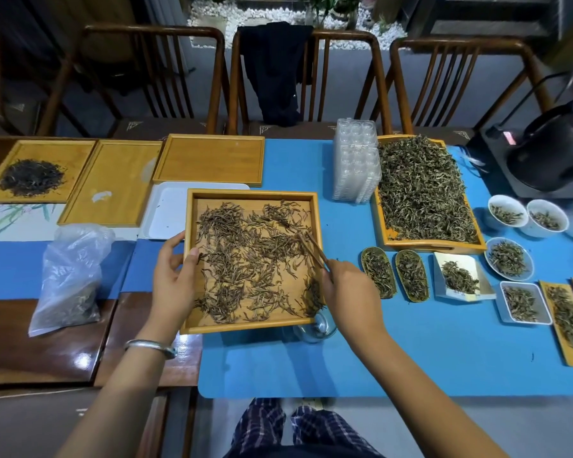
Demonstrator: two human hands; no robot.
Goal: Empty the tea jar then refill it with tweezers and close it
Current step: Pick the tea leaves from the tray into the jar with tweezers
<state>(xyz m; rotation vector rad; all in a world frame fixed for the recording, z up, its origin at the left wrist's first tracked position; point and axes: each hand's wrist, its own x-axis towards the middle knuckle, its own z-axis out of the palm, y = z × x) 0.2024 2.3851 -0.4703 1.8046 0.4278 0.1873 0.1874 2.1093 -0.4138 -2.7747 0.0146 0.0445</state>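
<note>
A square bamboo tray (192,327) lies in front of me, with brown tea leaves (245,256) spread all over it. My left hand (172,276) holds the tray's left rim, thumb on top. My right hand (348,292) pinches brown tweezers (313,249), whose tips reach into the leaves on the tray's right side. A clear glass jar (315,328) lies by the tray's near right corner, partly hidden behind the tray and my right wrist. I cannot make out a lid.
A plastic bag (70,276) of tea sits at the left. Three bamboo trays (209,160) and a white tray (166,213) lie behind. At the right are a big tray of green tea (424,190), stacked plastic cases (354,160), several small dishes, a kettle (556,150). Chairs line the far edge.
</note>
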